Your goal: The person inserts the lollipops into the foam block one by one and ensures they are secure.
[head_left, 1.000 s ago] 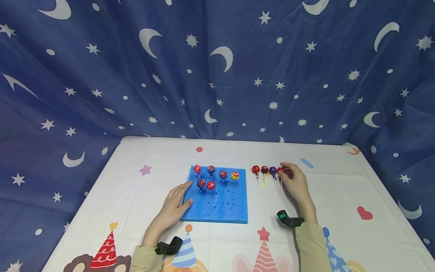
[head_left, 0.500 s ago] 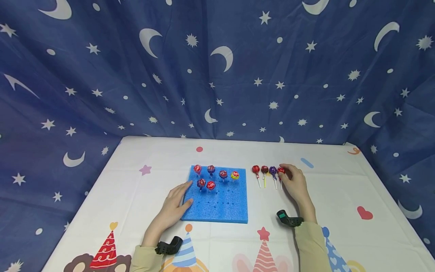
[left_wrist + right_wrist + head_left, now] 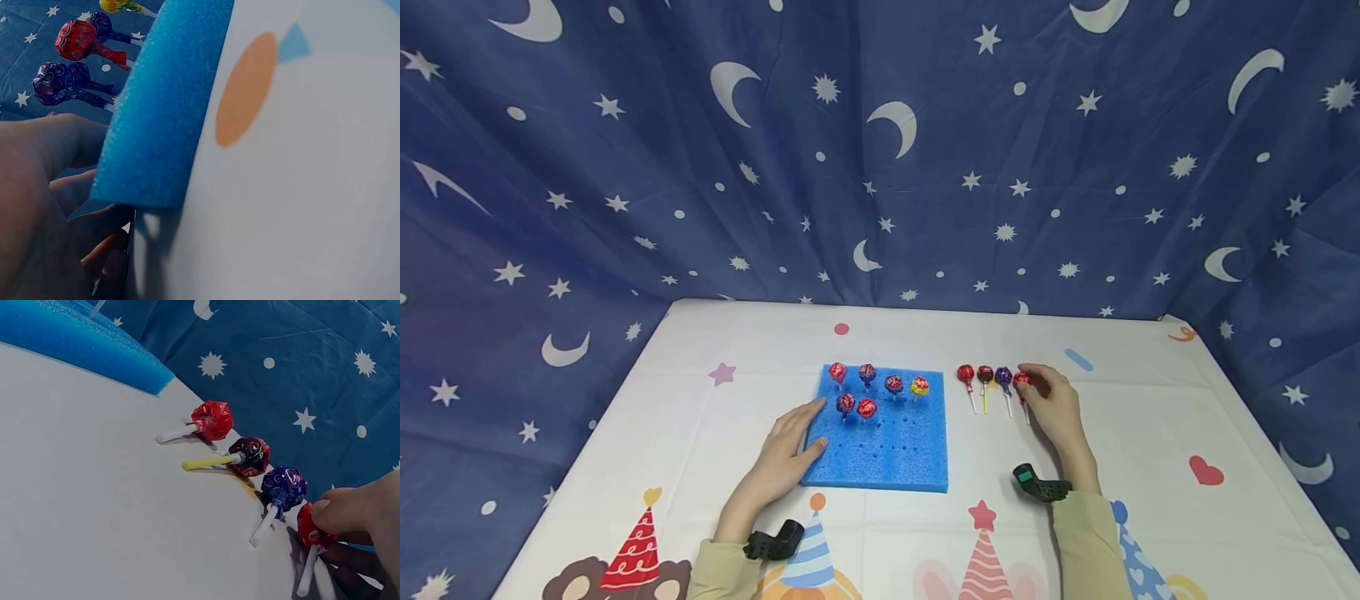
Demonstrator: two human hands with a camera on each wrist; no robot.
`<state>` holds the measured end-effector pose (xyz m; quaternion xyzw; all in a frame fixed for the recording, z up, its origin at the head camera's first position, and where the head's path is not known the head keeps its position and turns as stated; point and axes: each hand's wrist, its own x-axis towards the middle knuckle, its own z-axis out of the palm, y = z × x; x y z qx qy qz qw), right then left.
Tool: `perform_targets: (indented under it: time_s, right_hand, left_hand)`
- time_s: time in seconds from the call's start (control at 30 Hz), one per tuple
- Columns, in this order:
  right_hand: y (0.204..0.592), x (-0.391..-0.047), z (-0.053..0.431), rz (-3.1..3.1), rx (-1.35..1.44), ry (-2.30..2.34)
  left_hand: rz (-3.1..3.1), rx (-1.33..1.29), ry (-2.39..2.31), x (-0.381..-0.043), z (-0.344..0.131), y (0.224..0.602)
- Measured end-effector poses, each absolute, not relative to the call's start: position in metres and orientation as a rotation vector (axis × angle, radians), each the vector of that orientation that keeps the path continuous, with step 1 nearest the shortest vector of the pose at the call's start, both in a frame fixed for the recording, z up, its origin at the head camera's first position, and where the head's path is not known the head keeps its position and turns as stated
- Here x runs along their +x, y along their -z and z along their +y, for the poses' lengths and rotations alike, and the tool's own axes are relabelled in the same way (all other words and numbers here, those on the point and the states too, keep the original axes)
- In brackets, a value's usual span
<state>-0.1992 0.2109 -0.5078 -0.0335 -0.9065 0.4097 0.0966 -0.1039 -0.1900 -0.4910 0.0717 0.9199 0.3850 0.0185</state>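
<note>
My right hand (image 3: 1056, 414) pinches the wrapped head of a red lollipop (image 3: 308, 528) between thumb and fingers, its white stick pointing toward the near side. Left of it lie a purple lollipop (image 3: 283, 489), a dark red one with a yellow stick (image 3: 252, 456) and a bright red one (image 3: 214, 420), in a row. My left hand (image 3: 781, 456) rests against the left edge of a blue foam board (image 3: 880, 467), fingers extended and thumb on its near-left part. Several lollipops stand upright in the board, among them a yellow-and-red one (image 3: 920, 386) and a red one (image 3: 867, 408).
Small holes dot the bare part of the foam board. A white tablecloth (image 3: 1138, 417) with party-hat prints covers the table. Behind it hangs a dark blue curtain (image 3: 940, 233) with moons and stars.
The red lollipop in my right hand has shifted slightly, and its stick end has swung a little to the right and nearer. My left hand stays at the foam board.
</note>
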Motion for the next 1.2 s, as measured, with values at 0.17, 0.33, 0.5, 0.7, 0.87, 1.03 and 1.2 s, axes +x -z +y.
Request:
perform_targets:
  time_s: [0.17, 0.33, 0.5, 0.7, 0.87, 1.03, 1.2]
  right_hand:
    - [0.505, -0.196, 0.210, -2.668, -0.137, -1.267]
    - [0.499, -0.191, 0.208, -2.659, -0.157, -1.290]
    - [0.495, -0.188, 0.205, -2.643, -0.138, -1.298]
    - [0.491, -0.184, 0.200, -2.643, -0.113, -1.296]
    - [0.487, -0.181, 0.195, -2.634, -0.093, -1.339]
    - [0.485, -0.180, 0.189, -2.618, -0.060, -1.366]
    - [0.482, -0.178, 0.187, -2.585, -0.017, -1.403]
  left_hand:
    - [2.853, 0.225, -1.192, -0.104, -0.190, 0.491]
    - [2.848, 0.220, -1.198, -0.104, -0.190, 0.491]
    - [2.842, 0.213, -1.201, -0.104, -0.190, 0.491]
    - [2.838, 0.206, -1.196, -0.104, -0.191, 0.491]
    - [2.835, 0.205, -1.195, -0.104, -0.191, 0.490]
    - [2.833, 0.207, -1.197, -0.103, -0.191, 0.490]
    - [2.833, 0.210, -1.198, -0.103, -0.191, 0.490]
